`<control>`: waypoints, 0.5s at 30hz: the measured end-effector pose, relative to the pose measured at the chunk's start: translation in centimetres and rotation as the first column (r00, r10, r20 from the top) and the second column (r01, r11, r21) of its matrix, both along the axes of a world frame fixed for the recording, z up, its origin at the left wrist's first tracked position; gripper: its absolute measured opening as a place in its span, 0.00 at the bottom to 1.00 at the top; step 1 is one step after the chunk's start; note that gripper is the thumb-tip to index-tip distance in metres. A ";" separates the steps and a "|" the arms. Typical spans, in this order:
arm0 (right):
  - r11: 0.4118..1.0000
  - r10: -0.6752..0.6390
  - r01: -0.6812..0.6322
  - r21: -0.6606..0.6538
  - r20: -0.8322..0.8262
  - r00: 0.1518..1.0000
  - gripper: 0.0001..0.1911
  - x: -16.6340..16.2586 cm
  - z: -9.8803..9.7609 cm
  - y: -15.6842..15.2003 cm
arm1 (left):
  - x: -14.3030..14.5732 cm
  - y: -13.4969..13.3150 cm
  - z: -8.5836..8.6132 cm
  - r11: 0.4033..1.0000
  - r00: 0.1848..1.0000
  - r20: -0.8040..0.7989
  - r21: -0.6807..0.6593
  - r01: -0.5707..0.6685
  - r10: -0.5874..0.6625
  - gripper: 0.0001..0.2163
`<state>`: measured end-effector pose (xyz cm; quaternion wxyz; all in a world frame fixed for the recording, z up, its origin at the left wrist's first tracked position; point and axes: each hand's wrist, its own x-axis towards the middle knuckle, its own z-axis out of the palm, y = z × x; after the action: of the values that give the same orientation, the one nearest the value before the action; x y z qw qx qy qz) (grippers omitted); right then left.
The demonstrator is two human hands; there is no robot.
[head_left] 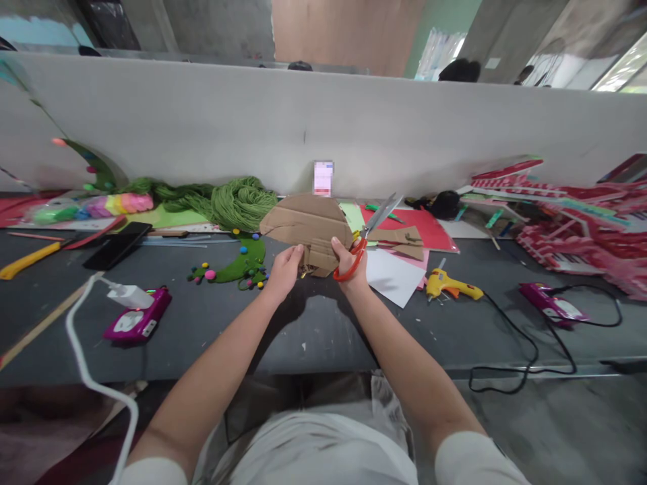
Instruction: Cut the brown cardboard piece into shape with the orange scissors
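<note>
Cardboard [308, 225]: brown, corrugated, rounded top edge, creased, held up above the desk [323, 330] mid-frame. Left hand [286, 269] fingers closed on its lower left edge; right hand [348, 259] pinches the lower right edge and also grips red-handled scissors [371, 232], blades slightly apart, pointing up-right, clear of the cardboard. Behind it: green yarn [237, 202], red sheet [429, 225], white paper [394, 276]. Glue gun [449, 284] right, phone [117, 244] left. Bare dark desk under the forearms up to the near edge. No containers visible.
</note>
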<state>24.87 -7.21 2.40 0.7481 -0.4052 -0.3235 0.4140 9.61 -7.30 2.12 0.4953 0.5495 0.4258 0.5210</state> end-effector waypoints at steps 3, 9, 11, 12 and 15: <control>1.000 0.021 -0.022 -0.011 -0.055 0.998 0.17 -0.2 0.1 0.0 | 0.0 0.4 -0.3 0.995 0.991 0.126 -0.074 0.062 -0.052 0.18; 0.999 0.035 -0.036 -0.012 -0.059 0.998 0.18 0.1 0.4 0.3 | -0.6 0.1 0.2 0.988 0.985 0.112 -0.063 0.142 -0.135 0.18; 0.999 -0.047 0.045 -0.029 -0.087 0.995 0.20 1.1 0.6 0.8 | -1.1 -0.2 0.6 0.971 0.973 0.029 -0.074 0.229 -0.228 0.18; 0.995 -0.092 0.088 -0.042 -0.118 0.989 0.21 1.8 0.7 1.1 | -1.4 -0.3 0.8 0.961 0.963 -0.026 -0.075 0.267 -0.270 0.17; 0.997 -0.081 0.075 -0.035 -0.204 0.976 0.22 3.9 0.8 1.8 | -2.0 -0.3 0.9 0.972 0.952 -0.202 -0.009 0.235 -0.232 0.11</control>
<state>28.74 -5.40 3.20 0.7876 -0.3828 -0.2229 0.4283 7.64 -7.59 3.05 0.5035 0.6495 0.4019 0.4038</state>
